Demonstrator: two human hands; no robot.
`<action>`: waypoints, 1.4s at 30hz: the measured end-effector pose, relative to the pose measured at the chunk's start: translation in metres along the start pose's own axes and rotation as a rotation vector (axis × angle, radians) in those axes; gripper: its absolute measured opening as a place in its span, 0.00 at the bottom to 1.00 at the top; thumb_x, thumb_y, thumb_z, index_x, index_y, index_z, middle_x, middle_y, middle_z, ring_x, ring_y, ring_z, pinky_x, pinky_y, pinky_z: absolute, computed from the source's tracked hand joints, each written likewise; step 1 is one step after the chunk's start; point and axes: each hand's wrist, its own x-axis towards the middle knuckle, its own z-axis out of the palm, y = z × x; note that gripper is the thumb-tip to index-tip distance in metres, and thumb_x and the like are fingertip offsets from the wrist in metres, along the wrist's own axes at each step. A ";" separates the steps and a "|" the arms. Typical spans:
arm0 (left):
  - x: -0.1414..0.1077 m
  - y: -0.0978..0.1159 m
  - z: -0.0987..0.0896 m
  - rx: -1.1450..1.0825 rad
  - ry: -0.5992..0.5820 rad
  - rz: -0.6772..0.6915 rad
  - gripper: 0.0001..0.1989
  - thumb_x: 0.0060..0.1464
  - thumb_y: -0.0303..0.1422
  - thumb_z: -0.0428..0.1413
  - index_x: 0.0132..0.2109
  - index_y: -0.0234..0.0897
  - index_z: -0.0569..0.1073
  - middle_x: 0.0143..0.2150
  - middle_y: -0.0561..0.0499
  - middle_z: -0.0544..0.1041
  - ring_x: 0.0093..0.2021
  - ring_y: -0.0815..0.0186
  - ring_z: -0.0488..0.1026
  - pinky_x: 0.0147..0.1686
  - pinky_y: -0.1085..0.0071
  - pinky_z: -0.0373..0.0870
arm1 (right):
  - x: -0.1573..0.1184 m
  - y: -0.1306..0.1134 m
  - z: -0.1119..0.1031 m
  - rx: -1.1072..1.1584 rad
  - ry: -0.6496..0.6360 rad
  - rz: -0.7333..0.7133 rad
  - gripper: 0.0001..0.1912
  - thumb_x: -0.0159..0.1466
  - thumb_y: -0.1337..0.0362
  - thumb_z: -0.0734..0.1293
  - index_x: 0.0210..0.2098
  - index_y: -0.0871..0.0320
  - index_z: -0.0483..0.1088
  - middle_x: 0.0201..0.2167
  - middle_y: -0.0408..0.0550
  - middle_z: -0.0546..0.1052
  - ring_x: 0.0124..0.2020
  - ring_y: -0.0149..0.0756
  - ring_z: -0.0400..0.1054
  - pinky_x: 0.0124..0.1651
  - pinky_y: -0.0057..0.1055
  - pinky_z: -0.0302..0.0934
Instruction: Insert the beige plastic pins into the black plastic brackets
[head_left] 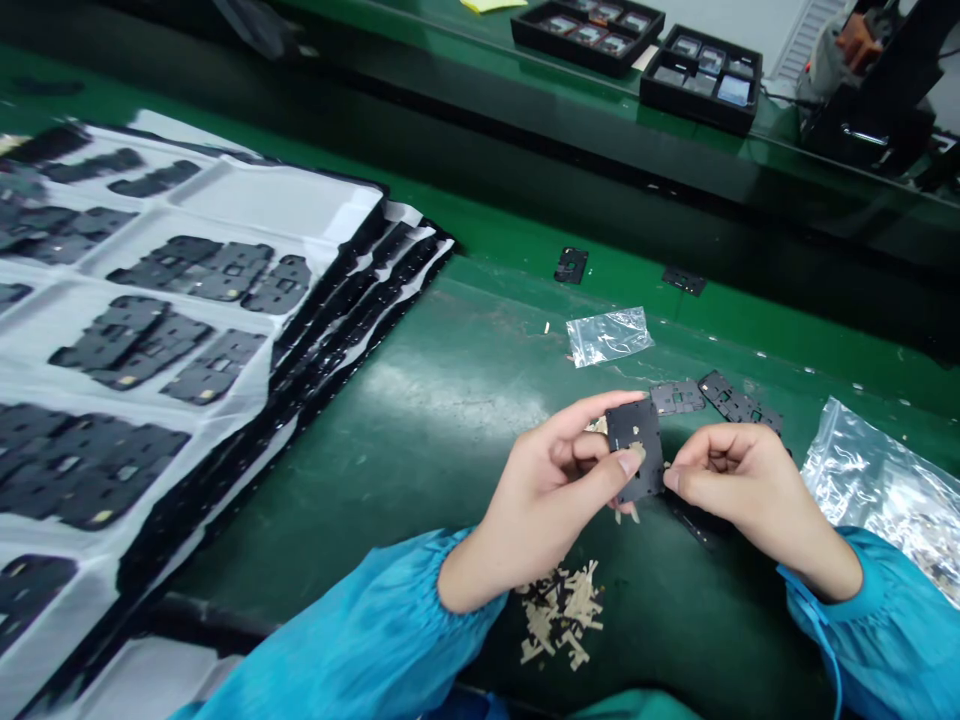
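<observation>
Thin black plate (634, 450) held up over green counter (420, 480): L grip (544, 490) pinches it narrow, thumb on face, R grip (750, 490) narrow at rt edge; prob light, stiff but thin, so hold by edges.

Green worktop (390, 480) gives the left hand (544, 490) room toward the stacked trays (277, 195); a plastic bag (874, 490) hems in the right hand (750, 490).

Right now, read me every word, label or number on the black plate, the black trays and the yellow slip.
Nothing can be read. The black plate shows no legible marking; the yellow slip and the black trays are too small and distant to read.
</observation>
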 end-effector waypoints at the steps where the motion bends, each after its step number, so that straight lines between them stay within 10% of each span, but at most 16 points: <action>1: 0.000 0.001 0.000 -0.006 -0.002 -0.002 0.23 0.57 0.31 0.62 0.60 0.35 0.75 0.20 0.59 0.73 0.21 0.68 0.76 0.28 0.73 0.80 | 0.000 0.000 0.000 0.009 -0.005 0.005 0.07 0.52 0.62 0.75 0.22 0.58 0.78 0.17 0.42 0.74 0.19 0.26 0.59 0.22 0.25 0.52; 29: 0.000 -0.002 -0.001 -0.013 0.039 0.035 0.22 0.57 0.29 0.63 0.59 0.34 0.75 0.19 0.60 0.74 0.21 0.70 0.76 0.29 0.76 0.77 | 0.000 0.000 0.000 0.012 0.023 -0.024 0.14 0.53 0.61 0.78 0.22 0.58 0.70 0.17 0.38 0.69 0.19 0.25 0.57 0.23 0.25 0.50; 42: 0.003 -0.004 -0.005 -0.114 -0.009 0.010 0.23 0.58 0.31 0.64 0.59 0.35 0.74 0.21 0.58 0.78 0.21 0.69 0.77 0.29 0.75 0.76 | 0.004 0.004 0.000 0.159 -0.204 0.005 0.16 0.57 0.54 0.78 0.27 0.60 0.77 0.22 0.41 0.73 0.22 0.26 0.58 0.26 0.26 0.51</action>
